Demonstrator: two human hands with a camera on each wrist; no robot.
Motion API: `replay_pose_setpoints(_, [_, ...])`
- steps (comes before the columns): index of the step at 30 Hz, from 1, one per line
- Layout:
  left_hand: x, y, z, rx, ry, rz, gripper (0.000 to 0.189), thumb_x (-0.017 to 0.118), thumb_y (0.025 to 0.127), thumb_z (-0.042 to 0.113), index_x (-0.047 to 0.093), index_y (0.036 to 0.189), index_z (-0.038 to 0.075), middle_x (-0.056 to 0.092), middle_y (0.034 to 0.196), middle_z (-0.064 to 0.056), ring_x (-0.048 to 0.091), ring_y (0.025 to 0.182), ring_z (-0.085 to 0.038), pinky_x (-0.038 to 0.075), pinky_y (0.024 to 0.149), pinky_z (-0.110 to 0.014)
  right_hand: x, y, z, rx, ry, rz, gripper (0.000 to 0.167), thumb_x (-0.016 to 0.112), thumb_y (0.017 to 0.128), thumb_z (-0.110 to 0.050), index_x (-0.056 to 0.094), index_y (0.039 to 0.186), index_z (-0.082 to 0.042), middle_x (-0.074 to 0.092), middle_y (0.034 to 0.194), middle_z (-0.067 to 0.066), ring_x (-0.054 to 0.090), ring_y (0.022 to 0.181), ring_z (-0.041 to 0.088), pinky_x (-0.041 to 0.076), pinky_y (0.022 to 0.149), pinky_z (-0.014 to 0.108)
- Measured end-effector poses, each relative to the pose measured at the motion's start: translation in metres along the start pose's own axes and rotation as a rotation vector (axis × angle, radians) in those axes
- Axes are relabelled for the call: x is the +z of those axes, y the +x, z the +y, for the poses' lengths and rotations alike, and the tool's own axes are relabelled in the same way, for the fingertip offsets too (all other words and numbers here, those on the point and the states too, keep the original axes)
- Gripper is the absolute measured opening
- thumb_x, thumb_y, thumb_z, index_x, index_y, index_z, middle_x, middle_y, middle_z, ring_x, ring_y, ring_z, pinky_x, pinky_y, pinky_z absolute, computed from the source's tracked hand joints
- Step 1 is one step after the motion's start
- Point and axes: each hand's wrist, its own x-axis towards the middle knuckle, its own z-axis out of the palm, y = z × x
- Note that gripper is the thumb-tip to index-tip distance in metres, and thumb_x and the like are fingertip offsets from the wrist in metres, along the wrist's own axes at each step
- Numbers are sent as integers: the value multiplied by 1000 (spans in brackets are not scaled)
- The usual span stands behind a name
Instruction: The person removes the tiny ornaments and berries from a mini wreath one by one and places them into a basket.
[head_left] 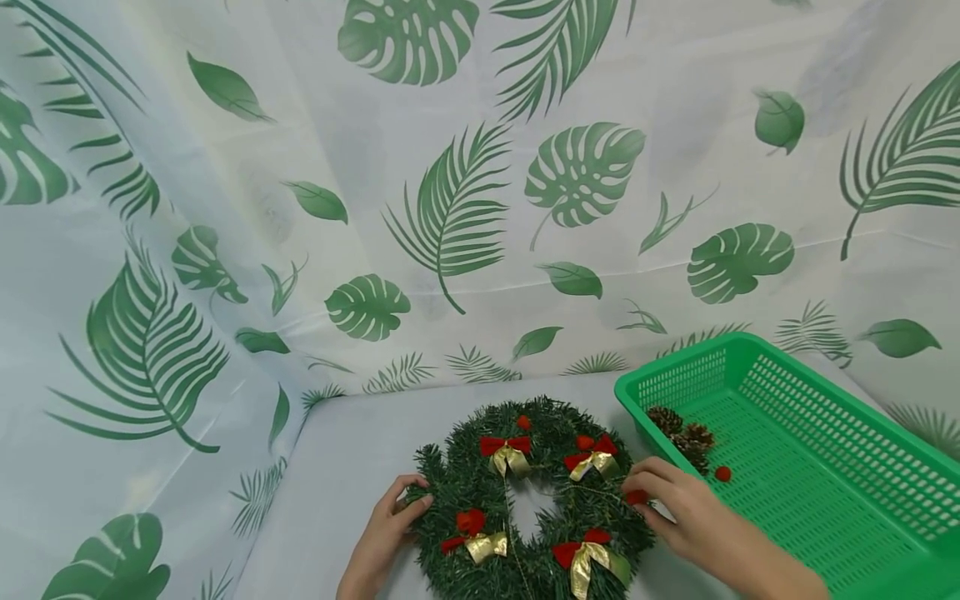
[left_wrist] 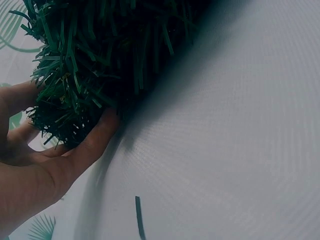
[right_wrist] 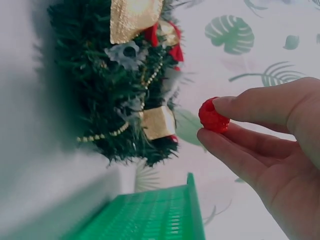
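Note:
A green tinsel wreath (head_left: 442,500) lies on the white table, trimmed with several red-and-gold bows (head_left: 506,454), red berries (head_left: 470,522) and a thin gold bead string (right_wrist: 117,131). My left hand (head_left: 390,521) grips its left edge. Seen from the left wrist, thumb and fingers (left_wrist: 95,140) curl round a tuft of the tinsel. Between thumb and fingertips, my right hand (head_left: 693,508) pinches a small bumpy red berry (right_wrist: 214,115). In the head view that berry overlaps the wreath's right side; the right wrist view shows it held apart from the greenery.
A green plastic basket (head_left: 825,500) stands at the right, close beside the wreath and behind my right forearm. Inside are several pine cones (head_left: 690,442) and a red berry (head_left: 722,473). Leaf-printed white sheeting (head_left: 480,333) hangs at the back and left.

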Motion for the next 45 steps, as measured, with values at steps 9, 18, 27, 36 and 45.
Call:
replay_pose_setpoints(9, [0, 2, -2, 11, -13, 11, 39, 66, 101, 32, 54, 130, 9, 53, 95, -3, 46, 81, -18, 41, 67, -37, -14, 1, 5, 11, -30, -36, 57, 90, 51, 18, 69, 97, -9, 63, 98, 7, 65, 76, 12, 46, 64, 11])
replay_pose_setpoints(18, [1, 2, -2, 9, -10, 13, 38, 66, 101, 33, 54, 128, 10, 54, 99, -5, 47, 84, -19, 42, 68, -37, -30, 1, 17, -24, -49, -17, 43, 91, 63, 10, 69, 94, -11, 63, 95, 5, 65, 74, 12, 45, 65, 9])
replay_pose_setpoints(27, [1, -2, 2, 23, -11, -1, 41, 68, 100, 37, 55, 128, 11, 58, 106, -7, 51, 90, -20, 46, 72, -38, -48, -3, 32, 8, 9, -41, 26, 87, 80, -2, 70, 96, -13, 65, 96, 4, 66, 76, 6, 46, 67, 5])
replay_pose_setpoints(36, [1, -2, 2, 15, 3, 8, 38, 68, 100, 36, 55, 127, 11, 53, 95, -3, 48, 83, -18, 46, 69, -37, -62, -3, 43, 74, 0, -86, 41, 89, 66, 10, 72, 95, -13, 67, 93, 1, 63, 75, -3, 45, 63, 7])
replay_pose_setpoints(45, [0, 0, 0, 17, 3, 7, 39, 66, 101, 35, 55, 129, 10, 55, 98, -4, 47, 83, -19, 44, 68, -38, -71, -3, 50, 177, -18, -172, 42, 88, 65, 13, 73, 94, -13, 67, 90, -2, 63, 78, -5, 52, 61, 15])
